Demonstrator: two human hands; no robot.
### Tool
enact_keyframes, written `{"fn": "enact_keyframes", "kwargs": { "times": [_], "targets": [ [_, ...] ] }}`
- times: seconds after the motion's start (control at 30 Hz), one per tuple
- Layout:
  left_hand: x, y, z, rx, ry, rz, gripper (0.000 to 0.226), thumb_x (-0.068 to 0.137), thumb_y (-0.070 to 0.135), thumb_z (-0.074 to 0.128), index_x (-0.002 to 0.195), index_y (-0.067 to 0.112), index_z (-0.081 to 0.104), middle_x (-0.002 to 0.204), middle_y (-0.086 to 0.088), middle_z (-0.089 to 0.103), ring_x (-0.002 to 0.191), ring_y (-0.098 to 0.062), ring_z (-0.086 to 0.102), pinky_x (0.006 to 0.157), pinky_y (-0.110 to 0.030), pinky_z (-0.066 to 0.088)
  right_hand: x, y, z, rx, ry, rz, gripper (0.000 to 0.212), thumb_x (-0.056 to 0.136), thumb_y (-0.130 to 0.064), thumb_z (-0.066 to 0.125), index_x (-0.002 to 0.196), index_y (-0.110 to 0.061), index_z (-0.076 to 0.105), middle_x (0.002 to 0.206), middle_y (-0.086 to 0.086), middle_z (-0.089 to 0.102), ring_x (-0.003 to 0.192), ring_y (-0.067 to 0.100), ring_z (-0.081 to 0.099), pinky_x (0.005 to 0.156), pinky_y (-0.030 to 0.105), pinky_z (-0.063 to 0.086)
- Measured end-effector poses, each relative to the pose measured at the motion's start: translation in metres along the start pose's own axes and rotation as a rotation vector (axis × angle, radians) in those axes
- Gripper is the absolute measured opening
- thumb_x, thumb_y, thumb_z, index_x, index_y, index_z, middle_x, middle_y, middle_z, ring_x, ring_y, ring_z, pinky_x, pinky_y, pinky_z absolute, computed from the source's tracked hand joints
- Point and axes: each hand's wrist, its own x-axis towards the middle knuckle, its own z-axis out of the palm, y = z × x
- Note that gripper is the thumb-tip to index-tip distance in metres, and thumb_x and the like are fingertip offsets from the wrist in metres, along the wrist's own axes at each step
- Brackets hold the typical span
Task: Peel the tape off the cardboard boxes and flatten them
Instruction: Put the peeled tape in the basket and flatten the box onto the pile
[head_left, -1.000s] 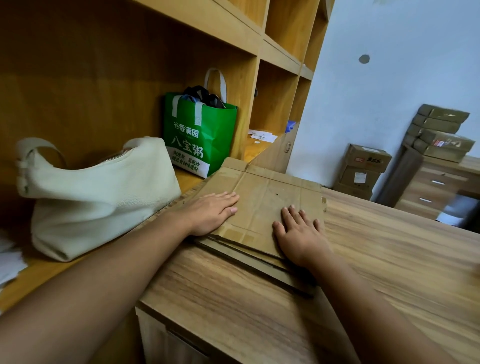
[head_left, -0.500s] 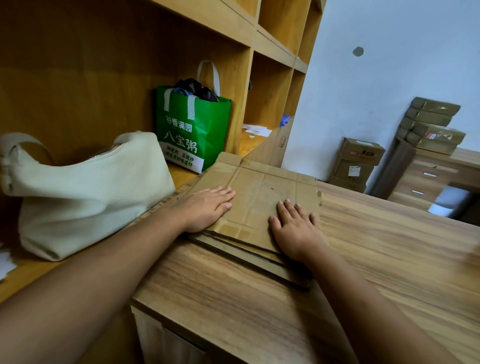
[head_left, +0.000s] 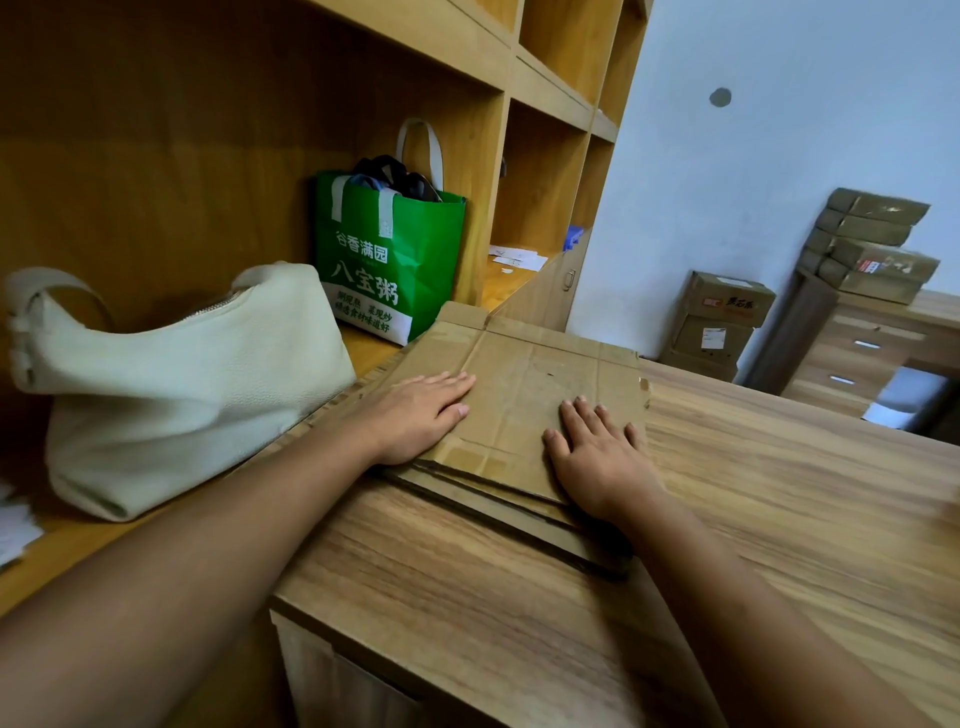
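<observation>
- Resting flat on the stack of flattened cardboard boxes (head_left: 530, 379), the left hand (head_left: 421, 415) is held palm down on the stack's left part, fingers straight and close together.
- The right hand (head_left: 597, 457) is laid flat on the top sheet at its near right corner, fingers straight and slightly spread; nothing is gripped by either hand.
- The stack is placed at the far left corner of the wooden table (head_left: 779, 519), several sheets deep, with the lower sheets' edges stepped out toward the near side.
- A cream handbag (head_left: 182, 374) is seen on the ledge just left of the stack, and a green tote bag (head_left: 395, 260) with white characters is stood beyond it inside the shelf unit (head_left: 545, 78).
- Closed brown boxes (head_left: 722, 322) are stacked on the floor by the wall, and flat brown packages (head_left: 878, 239) are piled on a drawer unit (head_left: 862, 358) at the far right.
</observation>
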Motion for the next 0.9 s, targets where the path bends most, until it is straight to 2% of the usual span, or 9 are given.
{"fn": "enact_keyframes", "kwargs": {
  "times": [0.57,0.77,0.83,0.9],
  "targets": [
    [0.001,0.000,0.002,-0.014,0.016,-0.010,0.051,0.107,0.047,0.026,0.157,0.036,0.023,0.163,0.017,0.019,0.149,-0.002,0.016,0.119,-0.025,0.010,0.003,0.003,0.002,-0.012,-0.025,-0.006,0.064,0.105,-0.057,0.012,0.162,-0.029,0.002,0.170,-0.008,-0.005,0.156,0.014,-0.008,0.126,0.044,-0.007],
    [0.002,0.004,-0.001,-0.026,0.022,-0.022,0.052,0.106,0.046,0.034,0.156,0.032,0.030,0.163,0.013,0.025,0.149,-0.005,0.022,0.118,-0.026,0.015,0.000,0.001,-0.001,0.020,-0.011,-0.016,0.065,0.105,-0.058,0.014,0.162,-0.028,0.005,0.170,-0.006,-0.004,0.156,0.015,-0.006,0.126,0.045,-0.006],
    [0.002,0.011,-0.007,0.065,0.002,-0.020,0.050,0.107,0.043,0.034,0.155,0.029,0.034,0.162,0.009,0.029,0.148,-0.008,0.027,0.118,-0.029,0.022,-0.004,0.000,-0.004,0.055,0.008,-0.026,0.064,0.106,-0.057,0.017,0.162,-0.027,0.011,0.170,-0.003,0.002,0.157,0.017,-0.001,0.127,0.046,-0.003],
    [0.003,0.018,-0.014,0.229,0.006,-0.010,0.043,0.107,0.041,0.034,0.147,0.030,0.047,0.155,0.005,0.043,0.140,-0.014,0.042,0.114,-0.035,0.036,-0.013,-0.005,-0.011,0.050,0.086,-0.050,0.057,0.107,-0.051,0.024,0.156,-0.024,0.033,0.165,0.003,0.026,0.154,0.023,0.020,0.127,0.045,0.009]
  ]
}}
